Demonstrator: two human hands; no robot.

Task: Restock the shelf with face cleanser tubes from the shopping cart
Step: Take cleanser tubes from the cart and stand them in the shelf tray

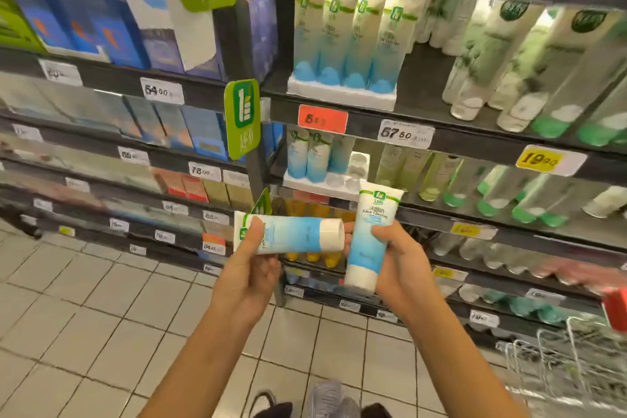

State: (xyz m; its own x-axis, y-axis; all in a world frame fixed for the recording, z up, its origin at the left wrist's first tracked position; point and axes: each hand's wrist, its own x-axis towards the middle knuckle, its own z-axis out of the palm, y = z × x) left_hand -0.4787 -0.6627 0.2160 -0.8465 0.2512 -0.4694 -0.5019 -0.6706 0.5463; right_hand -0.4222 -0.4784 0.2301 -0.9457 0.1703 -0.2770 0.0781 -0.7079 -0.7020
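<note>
My left hand (252, 268) grips a white and blue face cleanser tube (298, 234) lying sideways, cap to the right. My right hand (400, 258) grips a second tube (368, 241) held upright with its cap down. Both tubes are in front of the shelving at chest height. Behind them, a white display tray (325, 183) on the shelf holds three matching tubes (310, 154) at its left, with bare slots at its right. One shelf higher, a fuller tray (342, 95) carries several of the same tubes (349, 34). The shopping cart (570, 360) shows at the lower right.
Green-capped tubes (488, 204) and pale bottles fill the shelves to the right. Blue boxes (190, 132) line the left bay, split off by a dark upright with a green sign (242, 119). Price tags run along the shelf edges. Pale floor tiles (101, 316) lie below.
</note>
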